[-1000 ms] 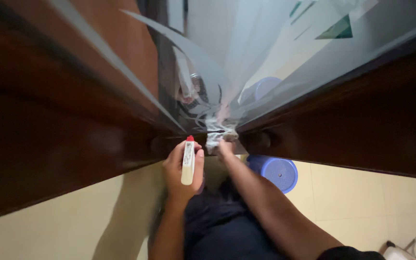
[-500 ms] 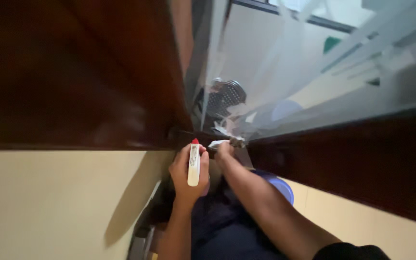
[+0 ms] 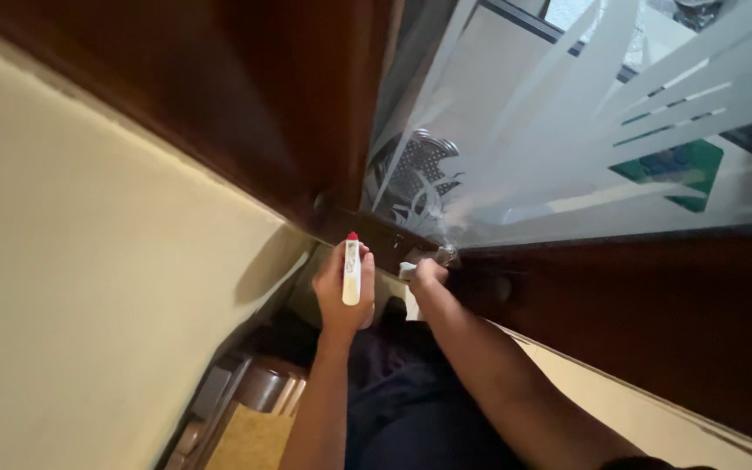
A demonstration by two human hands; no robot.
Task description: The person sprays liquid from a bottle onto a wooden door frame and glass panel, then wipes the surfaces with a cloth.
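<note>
Left hand (image 3: 344, 292) is gripping slim white red-capped spray bottle (image 3: 352, 271) | right hand (image 3: 428, 272) is pressing crumpled white cloth (image 3: 410, 277), fingers closed, at bottom edge of frosted glass door (image 3: 567, 157).

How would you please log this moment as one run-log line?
left hand: grips white spray bottle with red tip | right hand: presses pale crumpled cloth on dark wooden frame below frosted glass pane

1. A plain cream wall (image 3: 89, 287) fills the left side.
2. A dark reddish-brown wooden door frame (image 3: 263, 96) runs diagonally beside it.
3. A frosted glass pane with pale stripes (image 3: 585, 130) glows with daylight.
</note>
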